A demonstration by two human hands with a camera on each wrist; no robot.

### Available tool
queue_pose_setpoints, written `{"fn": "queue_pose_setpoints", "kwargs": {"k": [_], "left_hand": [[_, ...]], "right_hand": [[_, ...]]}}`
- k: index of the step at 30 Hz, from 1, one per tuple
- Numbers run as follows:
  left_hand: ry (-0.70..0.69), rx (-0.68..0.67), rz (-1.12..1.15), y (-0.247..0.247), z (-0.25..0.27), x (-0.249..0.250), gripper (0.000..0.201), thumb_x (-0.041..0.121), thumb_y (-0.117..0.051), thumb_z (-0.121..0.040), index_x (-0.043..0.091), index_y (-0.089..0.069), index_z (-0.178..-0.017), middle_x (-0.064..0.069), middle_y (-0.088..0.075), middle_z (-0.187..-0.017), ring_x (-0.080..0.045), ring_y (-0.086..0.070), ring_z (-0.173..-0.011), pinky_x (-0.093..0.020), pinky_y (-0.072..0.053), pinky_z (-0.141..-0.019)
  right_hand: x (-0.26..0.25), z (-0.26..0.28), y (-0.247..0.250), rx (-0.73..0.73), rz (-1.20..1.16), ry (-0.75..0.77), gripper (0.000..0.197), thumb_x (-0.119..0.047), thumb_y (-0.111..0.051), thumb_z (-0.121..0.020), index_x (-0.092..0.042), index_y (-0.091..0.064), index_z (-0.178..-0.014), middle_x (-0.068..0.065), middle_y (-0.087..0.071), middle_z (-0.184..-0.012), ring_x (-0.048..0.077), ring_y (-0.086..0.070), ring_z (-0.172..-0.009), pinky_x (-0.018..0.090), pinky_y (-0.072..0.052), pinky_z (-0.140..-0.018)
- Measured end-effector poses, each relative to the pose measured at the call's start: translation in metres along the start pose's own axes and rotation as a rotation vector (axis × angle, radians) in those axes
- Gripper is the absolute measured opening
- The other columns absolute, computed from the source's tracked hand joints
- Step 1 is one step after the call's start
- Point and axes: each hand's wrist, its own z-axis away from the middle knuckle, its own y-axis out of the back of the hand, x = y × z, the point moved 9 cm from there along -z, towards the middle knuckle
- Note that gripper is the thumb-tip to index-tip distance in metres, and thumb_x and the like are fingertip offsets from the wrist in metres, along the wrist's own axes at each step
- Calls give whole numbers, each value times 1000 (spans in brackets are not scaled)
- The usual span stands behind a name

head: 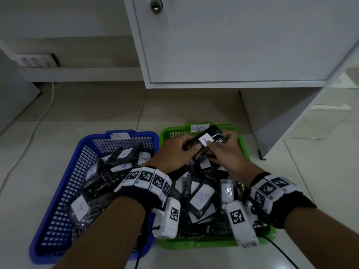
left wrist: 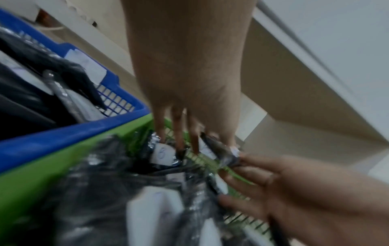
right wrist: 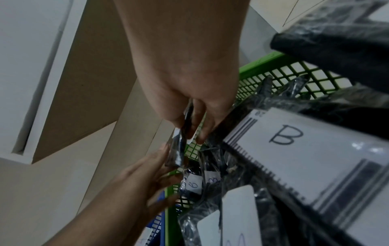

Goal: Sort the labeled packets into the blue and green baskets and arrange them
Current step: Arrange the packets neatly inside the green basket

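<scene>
A black packet with a white "B" label (head: 205, 140) is held by both hands above the far end of the green basket (head: 194, 244). My left hand (head: 191, 146) grips its left end and my right hand (head: 220, 143) pinches its right end. In the left wrist view the left hand's fingers (left wrist: 179, 133) curl over the packet (left wrist: 223, 149), with the right hand (left wrist: 294, 191) at its other end. The right wrist view shows the right hand (right wrist: 189, 128) pinching the packet (right wrist: 177, 153) edge-on. The blue basket (head: 64, 171) on the left holds several "A" packets (head: 124, 155). Several "B" packets (head: 201, 197) fill the green basket.
Both baskets sit side by side on a pale tiled floor (head: 320, 171). A white cabinet with a lock (head: 233, 45) overhangs behind them, its side panel (head: 252, 121) near the green basket's far right. A power strip (head: 37, 60) and white cable (head: 37, 121) lie at the far left.
</scene>
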Motion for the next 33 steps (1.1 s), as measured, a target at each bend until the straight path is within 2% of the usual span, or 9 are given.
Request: {"fn": "queue_pose_setpoints", "kwargs": {"k": [2,5,7,10,14,21,24,28,33], "left_hand": [[37,-28,99,-6,-2,2,29,35,-66,-94,22,-64,-120,4,-71,-105,-11,-67,-92,-24,-51,-77],[94,48,117,8,-9,-11,29,23,-60,-98,19,-57,-126,1,-67,-111,-16,-67,-95,-26,-52,-78],[148,131,163,24,-12,-23,31,15,-52,-101,23,-51,-131,-1,-64,-116,-20,-67,-100,-36,-56,-87],[192,205,233,39,-14,-38,39,9,-43,-104,29,-46,-138,-4,-59,-123,-25,-64,-108,-47,-55,-95],[200,212,198,45,-16,-44,47,13,-49,-103,24,-34,-146,-7,-62,-115,-24,-65,-100,-34,-54,-82],[104,390,73,59,-15,-33,35,10,-43,-104,23,-44,-137,2,-59,-100,0,-54,-73,-9,-40,-51],[75,374,94,62,-15,-38,35,11,-48,-102,27,-53,-133,4,-63,-108,-7,-61,-84,-4,-41,-57],[133,263,131,48,-9,-57,29,19,-58,-99,26,-58,-127,4,-69,-110,-11,-66,-96,-18,-49,-72],[181,281,146,45,3,-66,33,24,-60,-98,20,-54,-130,4,-66,-109,4,-60,-83,-2,-43,-55]], "right_hand": [[-6,0,-3,-32,-11,36,47,-11,-64,-91,-25,-26,-115,8,-75,-91,20,-73,-82,39,-61,-76],[-20,-3,0,-77,108,100,44,-14,-59,-95,-24,-24,-119,2,-73,-84,2,-69,-65,17,-51,-56],[-25,-8,7,-105,378,151,30,-19,-60,-95,-23,-40,-117,1,-68,-85,-2,-61,-57,16,-45,-54],[-11,-9,6,-246,808,140,19,-22,-66,-91,-16,-64,-109,-1,-66,-100,6,-63,-85,18,-45,-71],[15,7,-4,-420,1091,84,31,-33,-70,-87,-13,-71,-111,0,-68,-113,15,-62,-104,21,-46,-87],[-6,-5,-11,-452,1057,118,36,-25,-75,-83,-17,-67,-117,0,-67,-113,12,-62,-98,17,-45,-79],[-10,-14,-34,-506,1137,189,42,-28,-71,-86,-15,-62,-126,4,-63,-125,18,-60,-111,25,-47,-93],[-6,-17,-58,-578,1281,238,49,-35,-62,-92,-16,-50,-136,7,-58,-128,23,-56,-111,23,-42,-81],[10,-22,-43,-624,1461,165,28,-30,-59,-93,-11,-71,-110,5,-69,-114,23,-63,-101,30,-52,-86]]}}
